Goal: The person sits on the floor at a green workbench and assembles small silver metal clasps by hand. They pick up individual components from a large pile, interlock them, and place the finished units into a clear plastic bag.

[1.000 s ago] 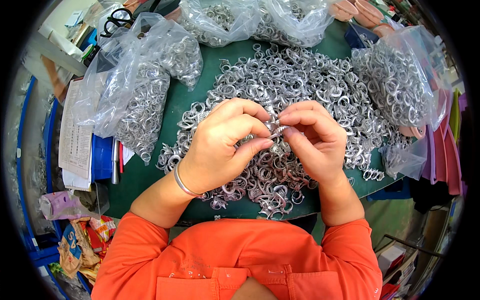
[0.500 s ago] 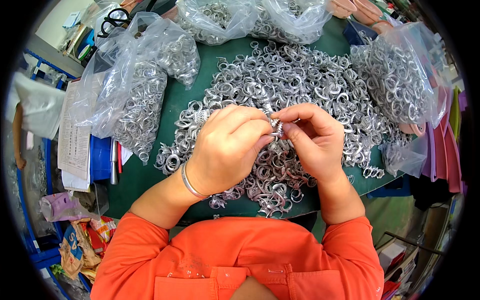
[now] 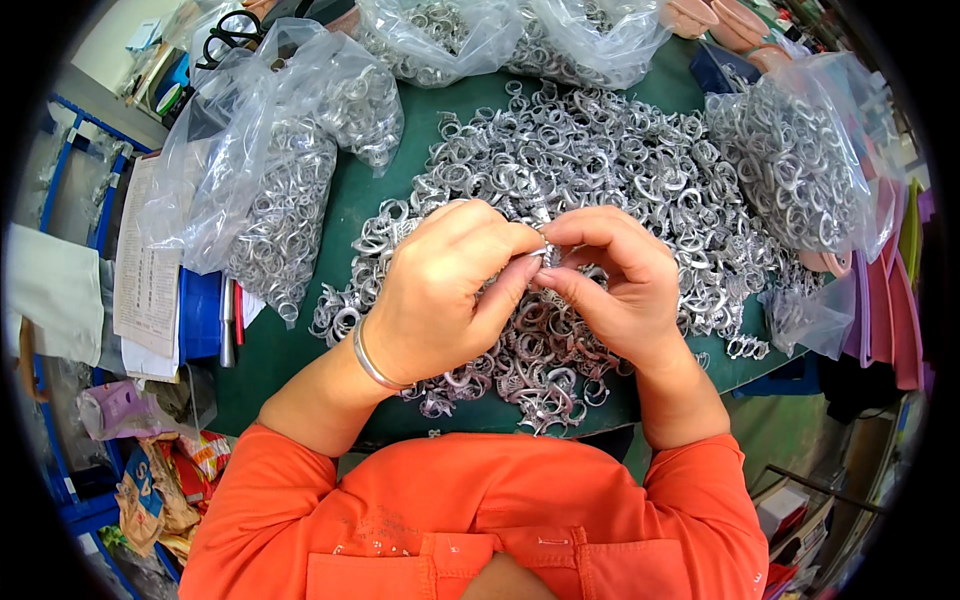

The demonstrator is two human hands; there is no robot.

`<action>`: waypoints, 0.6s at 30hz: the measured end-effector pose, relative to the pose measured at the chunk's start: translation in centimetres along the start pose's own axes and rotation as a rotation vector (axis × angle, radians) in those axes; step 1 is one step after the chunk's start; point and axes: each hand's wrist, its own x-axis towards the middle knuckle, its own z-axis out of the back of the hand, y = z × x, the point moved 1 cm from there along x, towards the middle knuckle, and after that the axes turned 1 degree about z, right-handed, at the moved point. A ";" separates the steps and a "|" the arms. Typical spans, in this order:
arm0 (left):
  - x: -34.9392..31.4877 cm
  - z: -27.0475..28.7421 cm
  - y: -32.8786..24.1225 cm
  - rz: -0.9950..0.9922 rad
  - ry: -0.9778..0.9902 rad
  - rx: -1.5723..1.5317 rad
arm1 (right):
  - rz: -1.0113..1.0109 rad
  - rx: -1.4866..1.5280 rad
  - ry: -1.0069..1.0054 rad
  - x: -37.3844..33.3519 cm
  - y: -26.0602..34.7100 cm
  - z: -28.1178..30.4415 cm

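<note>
A large pile of silver-grey metal rings (image 3: 590,150) covers the middle of the green table. Over its near part, my left hand (image 3: 445,285) and my right hand (image 3: 620,280) meet fingertip to fingertip. Between their pinched fingers is a small silver ring (image 3: 540,253), mostly covered by the fingers and thumbs. Both hands seem to grip it, the left from one side and the right from the other. A silver bangle (image 3: 370,362) circles my left wrist. Below the hands lies a darker, slightly reddish cluster of rings (image 3: 550,365).
Clear plastic bags of rings stand at the left (image 3: 285,190), the back (image 3: 430,40) and the right (image 3: 790,160). Black-handled scissors (image 3: 232,38) lie at the back left. Printed papers (image 3: 148,280) and a blue bin (image 3: 202,315) flank the table's left edge. Pink baskets (image 3: 735,22) sit at the back right.
My fingers have shifted slightly around the ring, with the right thumb and fingertips drawn closer to the left ones. At the far left, a white sheet and another person's arm have moved lower.
</note>
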 end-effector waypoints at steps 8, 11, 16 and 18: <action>0.1 0.6 -0.8 -0.069 0.033 0.066 | 0.203 -0.288 0.002 0.1 0.9 -0.3; 0.2 0.9 -0.6 -0.070 0.062 0.041 | -0.001 -0.072 0.022 -0.4 0.9 -0.3; 0.1 0.8 -0.8 0.070 0.041 -0.115 | -0.074 0.152 -0.010 -0.5 0.5 -0.3; 0.0 0.4 -1.5 0.269 -0.031 -0.285 | 0.112 -0.020 -0.022 -0.2 0.0 -0.1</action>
